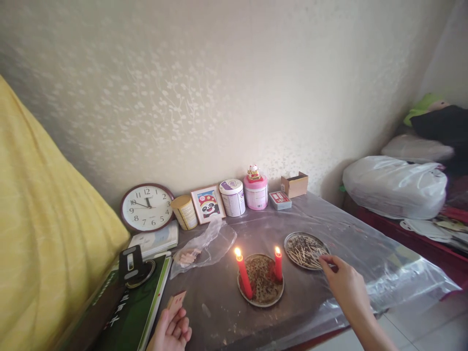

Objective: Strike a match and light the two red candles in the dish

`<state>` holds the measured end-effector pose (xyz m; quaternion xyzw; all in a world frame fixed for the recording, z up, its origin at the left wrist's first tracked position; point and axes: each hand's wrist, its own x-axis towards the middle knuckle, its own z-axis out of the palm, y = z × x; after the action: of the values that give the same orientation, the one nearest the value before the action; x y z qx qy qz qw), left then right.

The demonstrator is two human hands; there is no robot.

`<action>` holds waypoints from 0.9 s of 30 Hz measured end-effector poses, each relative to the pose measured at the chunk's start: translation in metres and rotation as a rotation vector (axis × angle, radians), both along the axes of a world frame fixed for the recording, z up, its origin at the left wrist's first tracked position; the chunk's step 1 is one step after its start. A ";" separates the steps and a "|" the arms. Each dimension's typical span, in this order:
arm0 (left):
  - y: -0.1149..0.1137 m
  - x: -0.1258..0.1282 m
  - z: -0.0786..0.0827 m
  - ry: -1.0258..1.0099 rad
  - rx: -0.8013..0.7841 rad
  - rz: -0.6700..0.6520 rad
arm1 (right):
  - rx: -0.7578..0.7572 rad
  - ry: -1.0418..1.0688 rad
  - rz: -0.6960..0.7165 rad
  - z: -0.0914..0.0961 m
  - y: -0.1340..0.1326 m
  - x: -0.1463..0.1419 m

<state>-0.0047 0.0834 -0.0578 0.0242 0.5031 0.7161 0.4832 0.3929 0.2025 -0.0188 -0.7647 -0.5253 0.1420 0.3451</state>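
My left hand [170, 327], low in the view, is closed around a small flat pinkish box [176, 303] with red marks, which looks like a matchbox. My right hand [341, 278] pinches at the right rim of a round metal plate [286, 249]; what is between its fingertips is hidden or too small to make out. Many matchsticks [305, 252], some with dark burnt ends, lie heaped on that plate. Between my hands, two lit red candles [244, 275] [278, 264] stand on another round plate [265, 303], the left one leaning slightly.
A clear plastic bag [215, 239] with small pinkish pieces lies left of the candles. Along the wall stand a clock [146, 207], a framed panda picture [208, 204], tubs [233, 198] and a cardboard box [294, 185]. Green books [135, 304] and a yellow curtain [47, 234] are left.
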 end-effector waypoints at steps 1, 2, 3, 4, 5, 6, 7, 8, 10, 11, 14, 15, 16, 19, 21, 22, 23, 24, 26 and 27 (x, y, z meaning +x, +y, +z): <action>0.000 0.000 0.000 0.008 -0.003 0.001 | -0.005 -0.012 0.005 -0.002 0.001 -0.001; 0.000 0.000 0.000 0.015 -0.005 0.003 | -0.009 -0.023 0.008 -0.003 0.002 -0.002; 0.000 0.000 0.000 0.020 -0.006 0.006 | -0.010 -0.035 0.011 -0.004 0.003 -0.002; 0.000 0.000 0.000 0.022 -0.006 0.008 | -0.010 -0.045 0.015 -0.006 0.003 -0.003; 0.000 0.000 0.000 0.024 -0.006 0.010 | -0.009 -0.057 0.017 -0.007 0.003 -0.003; 0.000 0.000 0.000 0.025 -0.006 0.011 | -0.006 -0.069 0.018 -0.008 0.004 -0.003; 0.000 0.000 0.000 0.027 -0.008 0.012 | 0.000 -0.081 0.019 -0.009 0.003 -0.003; 0.000 0.001 0.000 0.028 -0.008 0.010 | 0.009 -0.094 0.021 -0.010 0.003 -0.003; 0.000 0.002 0.001 0.026 -0.004 0.008 | 0.030 -0.118 0.030 -0.011 0.002 -0.003; 0.000 0.002 0.001 0.017 0.001 0.010 | 0.039 -0.128 0.033 -0.011 0.001 -0.002; -0.001 0.004 0.003 -0.019 0.010 0.031 | 0.062 -0.145 0.029 -0.009 -0.001 -0.002; -0.001 0.004 0.003 -0.028 0.010 0.039 | 0.072 -0.147 0.020 -0.007 -0.002 -0.002; -0.001 0.005 0.004 -0.031 0.010 0.044 | 0.083 -0.147 0.011 -0.004 -0.003 -0.003; -0.002 0.007 0.006 -0.021 0.033 0.041 | 0.162 -0.108 -0.052 0.011 -0.008 -0.009; -0.003 0.011 0.008 -0.003 0.065 0.037 | 0.262 -0.054 -0.111 0.023 -0.016 -0.016; -0.004 0.014 0.009 0.009 0.079 0.038 | 0.324 -0.029 -0.133 0.028 -0.021 -0.022; -0.005 0.017 0.010 0.024 0.094 0.042 | 0.388 -0.006 -0.138 0.033 -0.027 -0.028; -0.006 0.020 0.012 0.044 0.109 0.045 | 0.454 0.007 -0.128 0.036 -0.035 -0.036; -0.008 0.026 0.015 0.098 0.141 0.046 | 0.588 0.041 -0.039 0.040 -0.051 -0.053; -0.009 0.029 0.016 0.131 0.161 0.040 | 0.634 0.064 0.026 0.040 -0.060 -0.063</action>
<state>0.0239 0.0745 -0.0419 0.0998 0.4747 0.7606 0.4316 0.3294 0.1424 0.0214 -0.6074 -0.5421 -0.0003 0.5807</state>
